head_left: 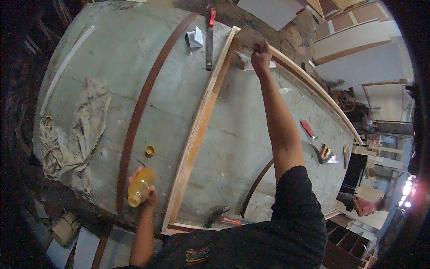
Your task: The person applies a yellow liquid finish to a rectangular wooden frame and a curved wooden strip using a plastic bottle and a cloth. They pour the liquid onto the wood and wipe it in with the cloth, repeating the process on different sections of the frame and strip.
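Reaching far across the bench [112, 58], the right hand [260, 57] rests at the top corner of a pale wooden frame [197, 130], its grip closed around something small that cannot be made out; the fingers are curled tight and touch the wood where the long left rail meets the far rail. The left hand [145, 190] stays near the person's body at the lower edge of the bench, its grip wrapped around a small clear bottle [139, 189] with yellow liquid inside, tilted and held just left of the frame's long rail. The bottle's yellow cap [150, 150] lies by itself on the bench a little above that hand, apart from the bottle. A dark brown strip [139, 107] runs the length of the bench to the left of the frame, and a crumpled grey rag [74, 134] is heaped near the left edge. A handsaw with a red handle [209, 38] lies near the far end, just beside a small white folded piece [195, 36]. Inside the frame, close to the person, a hammer with a red handle [224, 218] lies on the bench. To the right of the outstretched arm lies a red utility knife [307, 128].
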Available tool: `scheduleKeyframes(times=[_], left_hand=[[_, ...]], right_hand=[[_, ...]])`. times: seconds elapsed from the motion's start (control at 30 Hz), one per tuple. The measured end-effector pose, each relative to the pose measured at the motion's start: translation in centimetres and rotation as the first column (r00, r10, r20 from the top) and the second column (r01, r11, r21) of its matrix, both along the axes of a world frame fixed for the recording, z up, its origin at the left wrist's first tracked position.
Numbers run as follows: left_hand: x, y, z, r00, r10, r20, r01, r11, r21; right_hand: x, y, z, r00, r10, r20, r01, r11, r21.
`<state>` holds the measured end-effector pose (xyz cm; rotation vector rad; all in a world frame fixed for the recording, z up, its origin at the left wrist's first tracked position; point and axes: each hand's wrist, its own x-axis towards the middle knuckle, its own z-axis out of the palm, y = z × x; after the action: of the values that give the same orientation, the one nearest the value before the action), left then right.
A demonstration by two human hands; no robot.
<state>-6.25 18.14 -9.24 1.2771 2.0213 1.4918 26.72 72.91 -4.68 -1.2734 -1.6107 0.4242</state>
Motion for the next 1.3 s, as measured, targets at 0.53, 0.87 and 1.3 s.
scheduleKeyframes(times=[0.53,0.87,1.3], left_hand=[[-0.3,-0.3,-2.8,0.98,-0.055,0.19,0.022,0.985,0.171],[-1.1,0.2,0.2,0.991,0.031,-0.13,-0.038,0.998,-0.057],[-2.1,-1.6,-2.8,0.973,-0.064,-0.221,0.029,0.986,-0.162]], right_hand=[[-2.8,-19.8,1.3,0.982,0.129,0.138,-0.127,0.992,-0.02],[-3.6,-32.0,1.8,0.938,0.323,0.129,-0.305,0.942,-0.141],[-4.1,-45.8,1.2,0.861,0.507,-0.05,-0.49,0.798,-0.352]])
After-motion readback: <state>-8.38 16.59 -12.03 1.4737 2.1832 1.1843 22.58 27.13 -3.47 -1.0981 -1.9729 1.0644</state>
